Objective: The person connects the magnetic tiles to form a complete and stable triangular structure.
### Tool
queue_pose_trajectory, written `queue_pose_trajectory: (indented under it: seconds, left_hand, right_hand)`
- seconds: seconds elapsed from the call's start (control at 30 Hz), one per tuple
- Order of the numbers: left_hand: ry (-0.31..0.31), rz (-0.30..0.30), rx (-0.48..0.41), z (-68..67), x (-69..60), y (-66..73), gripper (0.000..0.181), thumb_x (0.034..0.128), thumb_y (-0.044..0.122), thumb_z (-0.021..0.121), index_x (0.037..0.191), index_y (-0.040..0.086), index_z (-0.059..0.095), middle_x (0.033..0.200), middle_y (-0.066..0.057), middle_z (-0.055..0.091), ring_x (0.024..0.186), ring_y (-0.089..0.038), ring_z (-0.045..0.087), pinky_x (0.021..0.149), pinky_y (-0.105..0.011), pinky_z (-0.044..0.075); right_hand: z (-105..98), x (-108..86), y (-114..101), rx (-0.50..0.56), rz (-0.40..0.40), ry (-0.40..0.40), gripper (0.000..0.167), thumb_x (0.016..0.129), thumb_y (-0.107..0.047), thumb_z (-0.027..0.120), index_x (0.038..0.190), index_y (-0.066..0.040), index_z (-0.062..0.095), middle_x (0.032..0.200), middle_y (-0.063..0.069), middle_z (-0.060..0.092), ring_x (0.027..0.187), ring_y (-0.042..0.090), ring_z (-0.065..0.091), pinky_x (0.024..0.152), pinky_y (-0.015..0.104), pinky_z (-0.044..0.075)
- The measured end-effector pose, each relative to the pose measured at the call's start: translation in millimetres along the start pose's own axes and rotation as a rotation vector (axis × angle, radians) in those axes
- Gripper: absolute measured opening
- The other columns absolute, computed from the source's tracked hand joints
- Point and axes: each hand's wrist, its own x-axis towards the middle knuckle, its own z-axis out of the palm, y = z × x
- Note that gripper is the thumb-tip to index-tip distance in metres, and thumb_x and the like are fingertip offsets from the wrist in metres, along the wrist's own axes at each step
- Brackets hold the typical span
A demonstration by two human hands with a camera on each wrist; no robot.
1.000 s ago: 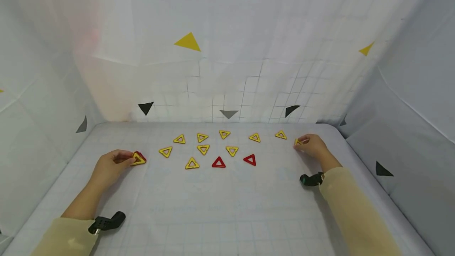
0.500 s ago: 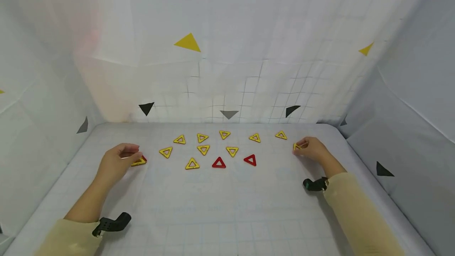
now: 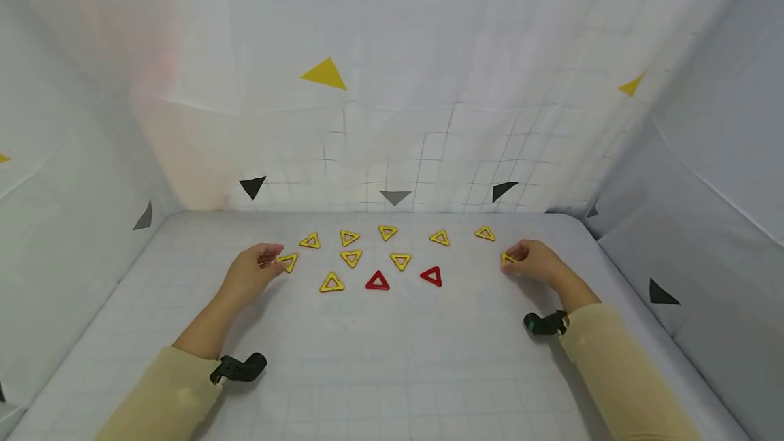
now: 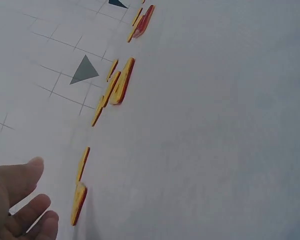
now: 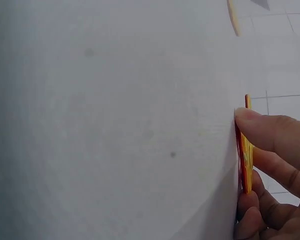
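My left hand [image 3: 250,274] reaches to a yellow triangle tile [image 3: 295,263] with a hollow middle; its fingers meet or overlap the tile's left corner in the head view. In the left wrist view thumb and fingers are spread, with a gap between them and the nearest tile [image 4: 79,206]. My right hand [image 3: 540,264] pinches another hollow triangle tile [image 3: 505,259] at the right end of the group. Close up, the thumb presses this tile [image 5: 248,167], yellow on one face and red along the other, with fingers behind it.
Several yellow triangle tiles lie scattered across the table [image 3: 392,339], one nearer the front [image 3: 332,289]. Two red tiles lie right of it, one red tile [image 3: 378,287] and another red tile [image 3: 438,277]. A white sheet wall [image 3: 392,141] rises at the back.
My left hand has let go of a yellow-and-red tile at the far left and moved right; that tile is out of sight now. My right hand has shifted slightly left and nearer with its tile.
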Motion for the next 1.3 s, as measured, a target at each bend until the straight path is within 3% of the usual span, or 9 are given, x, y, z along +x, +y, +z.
queue_pose_trajectory:
  seconds: [0.23, 0.37, 0.83, 1.07, 1.3]
  left_hand:
    - [-0.044, -0.062, 0.051, 17.1, 13.4, 6.0, 0.051, 0.0974, 0.023, 0.067, 0.141, 0.003, 0.052, 0.145, -0.021, 0.049, 0.129, -0.037, 0.048, 0.103, -0.052, 0.042]
    - [-0.051, -0.087, 0.097, 22.1, 17.1, 8.0, 0.051, 0.0980, 0.021, 0.066, 0.142, 0.002, 0.050, 0.146, -0.021, 0.049, 0.137, -0.039, 0.041, 0.110, -0.054, 0.034]
    - [-0.073, -0.110, 0.155, 26.6, 15.6, 9.7, 0.046, 0.0973, 0.014, 0.066, 0.139, -0.001, 0.055, 0.144, -0.023, 0.050, 0.139, -0.042, 0.038, 0.111, -0.056, 0.032]
    - [-0.080, -0.123, 0.167, 29.0, 9.6, 10.3, 0.046, 0.0934, 0.018, 0.072, 0.134, 0.001, 0.059, 0.136, -0.022, 0.056, 0.129, -0.038, 0.049, 0.105, -0.054, 0.040]
    - [-0.105, -0.127, 0.170, 28.0, 0.7, 8.8, 0.047, 0.0883, 0.026, 0.078, 0.127, 0.004, 0.062, 0.118, -0.013, 0.064, 0.105, -0.029, 0.056, 0.092, -0.047, 0.046]
  right_hand:
    - [2, -7.4, -6, -0.035, -0.045, -0.025, 0.048, 0.084, -0.029, 0.082, 0.119, -0.003, 0.062, 0.113, 0.019, 0.061, 0.100, 0.033, 0.056, 0.082, 0.046, 0.047]
    - [6, -9.5, -8, -0.027, -0.067, -0.052, 0.048, 0.082, -0.030, 0.083, 0.117, -0.004, 0.063, 0.110, 0.017, 0.062, 0.098, 0.032, 0.057, 0.081, 0.045, 0.047]
    - [14, -20.5, -11, -0.004, -0.146, -0.093, 0.043, 0.080, -0.027, 0.086, 0.112, -0.007, 0.066, 0.103, 0.010, 0.064, 0.093, 0.025, 0.057, 0.079, 0.040, 0.046]
    - [19, -29.1, -18, 0.000, -0.176, -0.130, 0.042, 0.080, -0.027, 0.086, 0.112, -0.008, 0.066, 0.103, 0.009, 0.064, 0.094, 0.024, 0.056, 0.078, 0.038, 0.047]
    - [25, -40.1, -24, 0.005, -0.245, -0.151, 0.041, 0.078, -0.027, 0.087, 0.108, -0.008, 0.067, 0.100, 0.007, 0.064, 0.093, 0.023, 0.056, 0.078, 0.036, 0.047]
